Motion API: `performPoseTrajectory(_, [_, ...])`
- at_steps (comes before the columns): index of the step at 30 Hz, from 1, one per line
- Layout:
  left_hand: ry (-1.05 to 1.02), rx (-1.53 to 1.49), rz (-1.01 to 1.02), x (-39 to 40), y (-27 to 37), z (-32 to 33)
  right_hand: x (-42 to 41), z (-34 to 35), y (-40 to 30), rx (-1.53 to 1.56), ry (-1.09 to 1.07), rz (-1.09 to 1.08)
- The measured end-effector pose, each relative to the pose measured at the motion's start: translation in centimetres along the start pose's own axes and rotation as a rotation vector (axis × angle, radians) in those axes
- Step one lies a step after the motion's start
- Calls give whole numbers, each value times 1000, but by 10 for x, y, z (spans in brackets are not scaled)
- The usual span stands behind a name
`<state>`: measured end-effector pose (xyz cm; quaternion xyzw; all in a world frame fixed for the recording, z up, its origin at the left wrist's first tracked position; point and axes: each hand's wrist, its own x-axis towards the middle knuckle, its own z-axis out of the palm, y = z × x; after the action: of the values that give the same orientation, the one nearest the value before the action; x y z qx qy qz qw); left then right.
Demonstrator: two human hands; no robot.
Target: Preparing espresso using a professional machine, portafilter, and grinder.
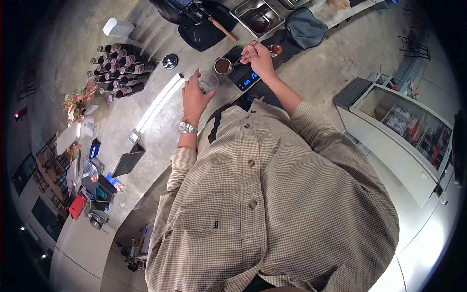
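My left hand [195, 95] is curled around a clear drinking glass [208, 83], which stands on the concrete counter close to my body. With my right hand [259, 58] I hold a thin metal spoon [241, 60] between thumb and fingers. The spoon's bowl is at the rim of a small round cup [223, 66] with dark brown contents; whether they are powder or liquid I cannot tell. Beneath my right hand lies a black digital scale [245, 77] with a lit blue display. A small round thing with a brown top [275, 49] sits just beyond that hand.
Several dark glass bottles [122, 69] stand grouped at the left. A shiny round metal piece [170, 61], a black tray [200, 34], a steel pan [258, 18] and a dark cloth [306, 27] are around the hands. A glass-topped chest cooler [397, 127] stands at right.
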<state>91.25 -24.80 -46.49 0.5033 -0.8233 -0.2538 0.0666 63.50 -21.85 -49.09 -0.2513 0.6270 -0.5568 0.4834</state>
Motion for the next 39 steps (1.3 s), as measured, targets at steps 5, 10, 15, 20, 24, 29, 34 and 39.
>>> performPoseTrajectory(5, [1, -40, 16, 1, 2, 0, 0, -6, 4, 46, -23, -36])
performPoseTrajectory(10, [-15, -22, 18, 4, 1, 1, -2, -7, 2, 77, 12, -2])
performPoseTrajectory(15, [-40, -25, 14, 7, 2, 3, -3, -11, -1, 124, 41, 28])
performPoseTrajectory(20, [-48, -29, 11, 9, 0, 4, -2, -13, -5, 161, 50, 38])
performPoseTrajectory(24, [-40, -29, 14, 10, -3, 6, 0, -13, -9, 174, 48, 33])
performPoseTrajectory(29, [-40, -90, 9, 10, -8, 10, 5, -11, -18, 196, 25, 2])
performPoseTrajectory(34, [-23, -129, 19, 10, -7, 3, 3, -1, -42, 201, -33, -2])
performPoseTrajectory(39, [7, -208, 51, 11, 8, -22, -11, 21, -58, 186, -253, -6])
